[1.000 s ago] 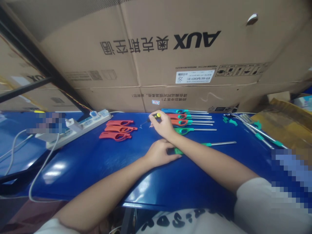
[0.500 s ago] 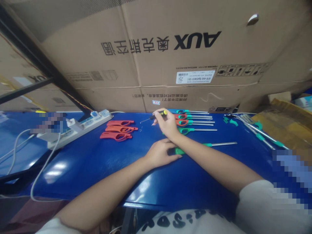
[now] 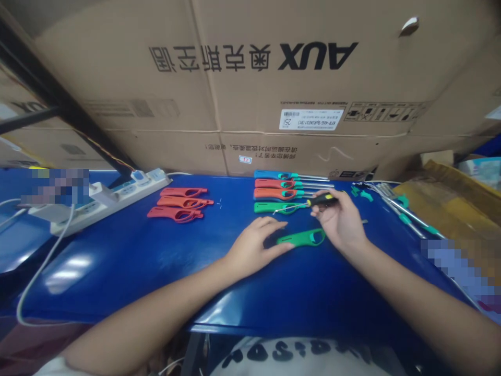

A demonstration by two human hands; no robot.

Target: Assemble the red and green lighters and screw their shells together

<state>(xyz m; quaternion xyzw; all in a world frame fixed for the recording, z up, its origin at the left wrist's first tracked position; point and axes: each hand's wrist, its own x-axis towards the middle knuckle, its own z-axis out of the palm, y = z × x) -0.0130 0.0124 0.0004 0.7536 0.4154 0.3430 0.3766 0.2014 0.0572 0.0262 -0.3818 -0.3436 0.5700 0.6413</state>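
Observation:
My right hand [image 3: 340, 220] holds a small screwdriver [image 3: 321, 199] with a yellow and black handle, its thin shaft pointing left over a green lighter [image 3: 274, 208] in the back row. My left hand [image 3: 256, 245] rests on the blue table [image 3: 156, 266], thumb and fingers around the end of a green lighter handle [image 3: 301, 238]. That lighter's metal tube is mostly hidden behind my right hand. Above them lie a blue-teal lighter [image 3: 276, 175], a red lighter [image 3: 272, 184] and an orange lighter [image 3: 272, 194], side by side.
Three red-orange lighter handle shells [image 3: 180, 203] lie left of the row, with tiny metal pieces [image 3: 219, 203] beside them. A white power strip [image 3: 109, 201] runs along the left. Metal tubes and green parts [image 3: 403, 211] sit at the right, below stacked AUX cartons [image 3: 254, 89].
My right hand has moved right and toward me with the screwdriver. The green handle by my left hand has turned slightly, and the view has shifted a little.

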